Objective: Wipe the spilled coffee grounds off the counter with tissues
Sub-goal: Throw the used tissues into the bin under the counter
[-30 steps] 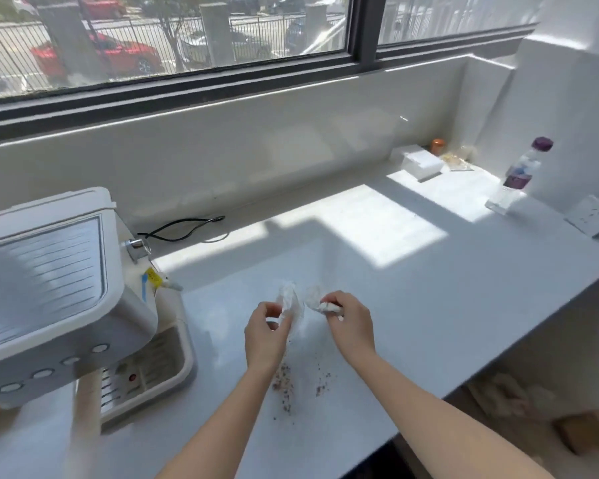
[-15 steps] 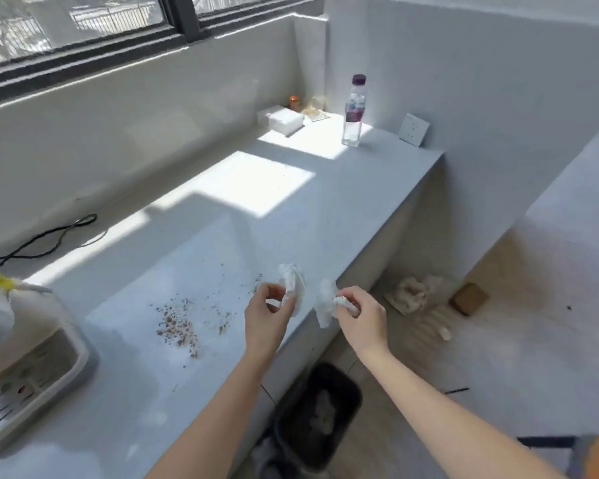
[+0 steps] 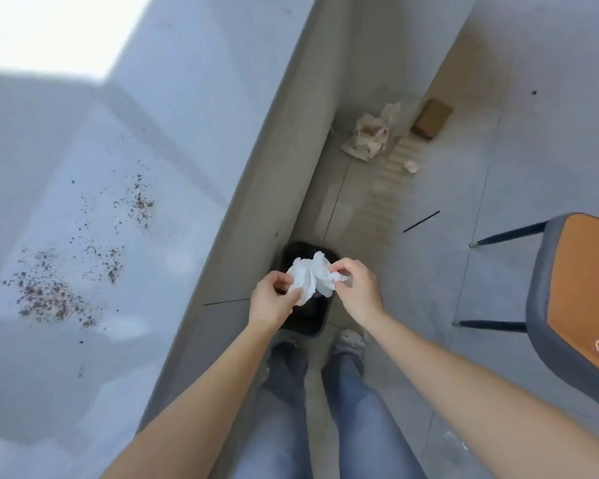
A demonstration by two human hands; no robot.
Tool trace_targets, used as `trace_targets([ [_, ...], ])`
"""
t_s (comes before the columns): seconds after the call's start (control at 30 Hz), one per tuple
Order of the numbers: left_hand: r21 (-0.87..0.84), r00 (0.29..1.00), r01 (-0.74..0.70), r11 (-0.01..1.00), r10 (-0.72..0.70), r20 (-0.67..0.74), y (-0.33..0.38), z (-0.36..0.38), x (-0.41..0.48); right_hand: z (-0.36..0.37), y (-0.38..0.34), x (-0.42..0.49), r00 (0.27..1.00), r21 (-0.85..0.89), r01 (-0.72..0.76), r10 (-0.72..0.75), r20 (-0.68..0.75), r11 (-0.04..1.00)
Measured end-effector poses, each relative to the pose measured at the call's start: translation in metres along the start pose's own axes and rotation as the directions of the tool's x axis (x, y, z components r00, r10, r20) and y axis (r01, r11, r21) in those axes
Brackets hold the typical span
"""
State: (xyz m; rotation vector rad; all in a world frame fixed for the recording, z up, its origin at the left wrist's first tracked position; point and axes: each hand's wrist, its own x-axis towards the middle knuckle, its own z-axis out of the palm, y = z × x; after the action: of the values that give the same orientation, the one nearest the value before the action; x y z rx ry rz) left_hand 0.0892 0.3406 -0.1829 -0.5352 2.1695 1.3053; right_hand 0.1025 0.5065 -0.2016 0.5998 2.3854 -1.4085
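Brown coffee grounds [image 3: 54, 295] lie scattered on the white counter [image 3: 173, 140], with a second patch of grounds [image 3: 137, 203] farther back. Off the counter's edge, my left hand [image 3: 272, 300] and my right hand [image 3: 355, 288] each pinch crumpled white tissue [image 3: 312, 280]; the wads touch between them. Both hands hover right above a black waste bin [image 3: 306, 321] on the floor, and the tissue hides most of its opening.
A chair with an orange seat [image 3: 585, 299] stands on the right. Crumpled brown paper [image 3: 369, 134], a small cardboard box [image 3: 431, 119] and a black stick [image 3: 421, 221] lie on the grey floor. My legs in jeans [image 3: 325, 426] stand behind the bin.
My hands carried the tissues from above the grounds, past the counter's edge, to above the black bin. The view swung right and down to the floor; the two wads came together.
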Motion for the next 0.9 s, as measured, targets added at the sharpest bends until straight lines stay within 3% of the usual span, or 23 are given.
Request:
trace_targets([
  [0.23, 0.063, 0.977, 0.212, 0.975, -0.210, -0.034, -0.068, 0.017, 0.046, 0.057, 0.043, 0.030, 0.986, 0.025, -0.152, 0.150, 0.074, 0.988],
  [0.37, 0.171, 0.962, 0.216, 0.961, -0.240, 0.133, -0.089, 0.021, 0.064, 0.077, 0.061, 0.046, 0.904, -0.030, -0.291, 0.286, 0.317, 0.956],
  [0.5, 0.205, 0.940, 0.223, 0.953, -0.266, 0.213, -0.088, 0.017, 0.067, 0.082, 0.066, 0.047, 0.888, -0.090, -0.312, 0.324, 0.326, 0.946],
  [0.63, 0.256, 0.955, 0.073, 0.964, -0.142, 0.259, -0.073, 0.012, 0.061, 0.079, 0.053, 0.042, 0.936, -0.073, -0.267, 0.277, 0.218, 0.961],
  [0.8, 0.275, 0.969, -0.152, 0.949, 0.088, 0.231, -0.037, 0.007, 0.048, 0.062, 0.012, 0.047, 0.994, -0.276, -0.074, 0.094, 0.059, 0.958],
  [0.9, 0.277, 0.939, -0.330, 0.902, 0.284, 0.193, -0.007, 0.001, 0.037, 0.045, -0.019, 0.046, 0.998, -0.401, 0.055, -0.051, 0.020, 0.914],
])
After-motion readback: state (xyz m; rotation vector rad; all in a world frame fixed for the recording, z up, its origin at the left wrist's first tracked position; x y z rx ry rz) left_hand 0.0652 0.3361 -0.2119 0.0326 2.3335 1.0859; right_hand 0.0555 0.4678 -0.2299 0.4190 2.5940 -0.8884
